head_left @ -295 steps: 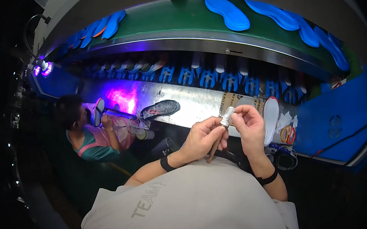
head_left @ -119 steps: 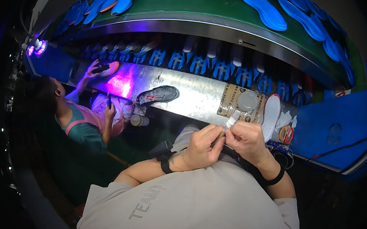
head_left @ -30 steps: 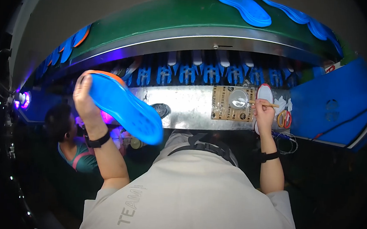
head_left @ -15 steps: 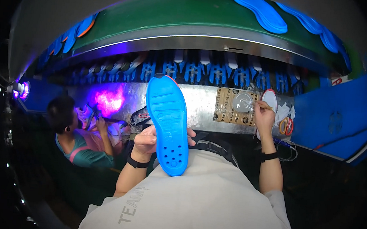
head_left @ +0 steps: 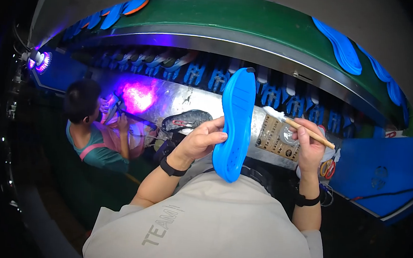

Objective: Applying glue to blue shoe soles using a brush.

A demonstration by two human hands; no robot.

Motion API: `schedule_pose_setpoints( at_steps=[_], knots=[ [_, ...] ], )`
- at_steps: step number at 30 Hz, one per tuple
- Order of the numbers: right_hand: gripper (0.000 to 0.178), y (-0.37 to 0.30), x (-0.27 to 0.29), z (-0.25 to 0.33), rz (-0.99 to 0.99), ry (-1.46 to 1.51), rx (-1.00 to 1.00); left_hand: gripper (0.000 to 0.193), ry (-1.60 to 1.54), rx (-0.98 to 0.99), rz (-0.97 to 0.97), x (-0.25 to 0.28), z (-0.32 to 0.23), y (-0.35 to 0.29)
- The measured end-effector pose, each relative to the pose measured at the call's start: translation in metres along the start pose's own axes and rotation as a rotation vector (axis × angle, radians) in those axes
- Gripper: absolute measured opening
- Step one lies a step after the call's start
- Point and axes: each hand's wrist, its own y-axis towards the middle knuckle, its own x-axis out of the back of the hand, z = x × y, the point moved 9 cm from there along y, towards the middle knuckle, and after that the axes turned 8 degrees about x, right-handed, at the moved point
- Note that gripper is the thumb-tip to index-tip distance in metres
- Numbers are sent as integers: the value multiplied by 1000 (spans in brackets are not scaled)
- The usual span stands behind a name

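Observation:
In my left hand [head_left: 203, 139] is a long blue shoe sole [head_left: 236, 126], pinched at its left edge and held upright on its side, with a dark tip at the top. My right hand [head_left: 310, 145] grips the wooden handle of a brush [head_left: 291, 122]. The brush's white bristles point left, a short way from the sole and apart from it. Below the brush, a clear round dish [head_left: 290, 136] sits on a piece of printed brown cardboard [head_left: 267, 144], partly behind my right hand.
A dark shoe-shaped piece [head_left: 188, 120] lies on the metal bench [head_left: 163, 97]. Blue clamps [head_left: 219, 79] line its far side, below a green belt [head_left: 224, 17] carrying blue soles [head_left: 339, 47]. Orange and red rings [head_left: 328, 169] lie at right. A co-worker [head_left: 87, 125] sits left near a purple lamp [head_left: 41, 62].
My left hand has turned the sole and brought it up and to the right. The brush has lifted from the dish, its bristles now nearer the sole. The whole view has shifted.

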Motion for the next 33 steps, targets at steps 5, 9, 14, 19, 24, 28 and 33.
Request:
schedule_pose_setpoints(
  at_steps=[5,9,14,19,24,28,33],
  knots=[
    [22,21,-38,22,53,25,90,67,14,27,2,-7,2,-6],
    [18,21,-46,28,62,-146,147,66,26,17,0,-8,-1,-12],
    [15,10,-53,41,173,-248,227,66,32,-7,-28,-4,-4,-17],
    [16,4,-50,34,166,-134,105,66,47,-3,-18,-1,-3,-20],
    [17,17,-42,39,44,-182,180,69,75,30,65,-8,-3,-22],
    [17,14,-50,50,141,-249,217,70,90,17,42,-8,-7,-26],
    [15,9,-62,62,275,-253,287,68,157,-24,-13,-2,-15,-27]
  ],
)
